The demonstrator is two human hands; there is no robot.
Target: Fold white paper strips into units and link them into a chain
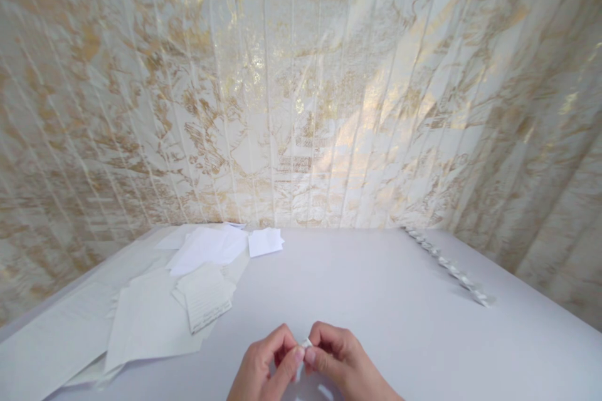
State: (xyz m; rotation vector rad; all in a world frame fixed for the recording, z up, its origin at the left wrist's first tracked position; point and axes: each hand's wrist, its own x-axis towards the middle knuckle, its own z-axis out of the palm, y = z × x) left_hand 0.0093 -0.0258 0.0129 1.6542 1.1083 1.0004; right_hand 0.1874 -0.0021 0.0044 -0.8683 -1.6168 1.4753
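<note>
My left hand [268, 363] and my right hand [336, 357] meet low in the middle of the view, just above the white table [376, 276]. Both pinch a small folded piece of white paper [306, 344] between thumbs and fingertips. Only a corner of the piece shows; the rest is hidden by my fingers. A stack of cut white paper pieces [207, 297] lies to the left of my hands. At the right a long row of small folded paper pieces [449, 266] runs from the back edge toward the front.
Large white sheets [141, 326] overlap at the left of the table, with more sheets [207, 247] and a small white stack [266, 241] further back. A white and gold patterned curtain [301, 88] hangs close behind the table and along its right side.
</note>
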